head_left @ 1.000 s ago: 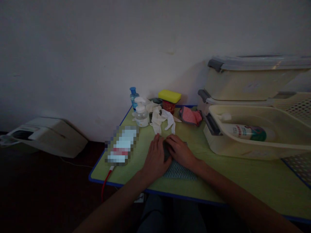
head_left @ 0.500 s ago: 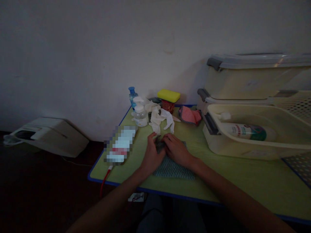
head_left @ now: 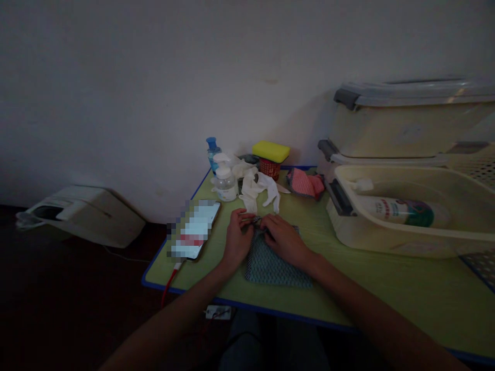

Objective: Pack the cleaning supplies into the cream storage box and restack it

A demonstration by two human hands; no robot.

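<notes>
A blue-grey woven cloth (head_left: 276, 268) with a checked border lies nearly flat in front of me on the table. At its far left corner, my left hand (head_left: 238, 237) has its fingertips closed on the edge. My right hand (head_left: 284, 237) rests over the far part of the cloth, fingers bent and gripping the same edge close beside the left. The hands cover much of that far edge. Just beyond the fingertips lie crumpled white gloves (head_left: 250, 193).
A phone (head_left: 198, 229) on a red cable lies left. Behind stand a pump bottle (head_left: 225, 184), a blue bottle (head_left: 213, 154), and a yellow sponge (head_left: 271, 151) on a red basket (head_left: 269, 169). Rightward are a pink cloth (head_left: 305, 183) and a cream bin (head_left: 386, 239) holding a white-green bottle (head_left: 406, 211).
The cloth's far left corner, bunched between my hands before, is now spread flatter, showing its left border. My left hand has shifted slightly left. The camera view has turned slightly.
</notes>
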